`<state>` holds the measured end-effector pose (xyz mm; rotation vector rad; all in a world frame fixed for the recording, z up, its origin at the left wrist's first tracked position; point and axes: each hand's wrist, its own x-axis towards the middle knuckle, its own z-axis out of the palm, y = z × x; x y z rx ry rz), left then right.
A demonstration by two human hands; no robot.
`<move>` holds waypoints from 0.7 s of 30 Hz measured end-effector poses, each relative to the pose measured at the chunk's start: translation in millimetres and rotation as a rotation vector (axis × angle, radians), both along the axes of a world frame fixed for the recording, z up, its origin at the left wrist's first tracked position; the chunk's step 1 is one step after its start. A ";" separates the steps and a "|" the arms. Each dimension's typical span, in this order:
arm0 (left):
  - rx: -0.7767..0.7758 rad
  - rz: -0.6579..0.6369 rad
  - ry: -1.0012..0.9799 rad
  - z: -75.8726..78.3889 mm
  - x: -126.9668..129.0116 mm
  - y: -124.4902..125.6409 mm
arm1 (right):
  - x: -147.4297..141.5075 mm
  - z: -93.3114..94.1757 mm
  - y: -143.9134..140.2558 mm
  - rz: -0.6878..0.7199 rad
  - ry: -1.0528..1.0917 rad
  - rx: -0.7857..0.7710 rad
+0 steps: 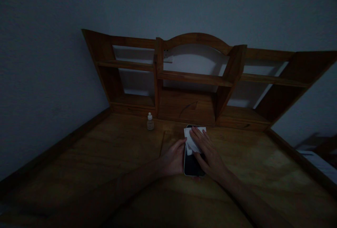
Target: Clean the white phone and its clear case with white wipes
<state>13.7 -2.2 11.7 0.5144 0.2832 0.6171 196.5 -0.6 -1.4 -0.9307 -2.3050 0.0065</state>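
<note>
A dark smartphone [191, 166] lies flat on the wooden desk [110, 158], screen up. My left hand [173, 158] rests against the phone's left edge and steadies it. My right hand [207, 152] lies on top of the phone with flat fingers pressing a white cloth or tissue [192, 140] onto the upper part of the screen. A small bottle [150, 121] with a white cap stands upright on the desk to the left, well apart from both hands.
A wooden hutch with shelves [195, 78] and a closed drawer rises at the back of the desk against the wall. Raised wooden rails run along the desk's left and right sides. The room is dim.
</note>
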 end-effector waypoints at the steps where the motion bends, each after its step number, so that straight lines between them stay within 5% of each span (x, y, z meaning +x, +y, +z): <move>1: -0.009 -0.029 -0.021 -3.6 -2.3 1.7 | 0.3 -1.0 0.2 -0.010 0.027 -0.003; 6: -0.017 -0.062 -0.065 -15.5 -5.2 8.4 | 1.8 -3.3 -1.2 -0.059 0.139 -0.007; 21: -0.009 -0.062 -0.075 -15.1 -3.8 8.2 | 4.3 -11.0 7.1 -0.097 0.033 0.074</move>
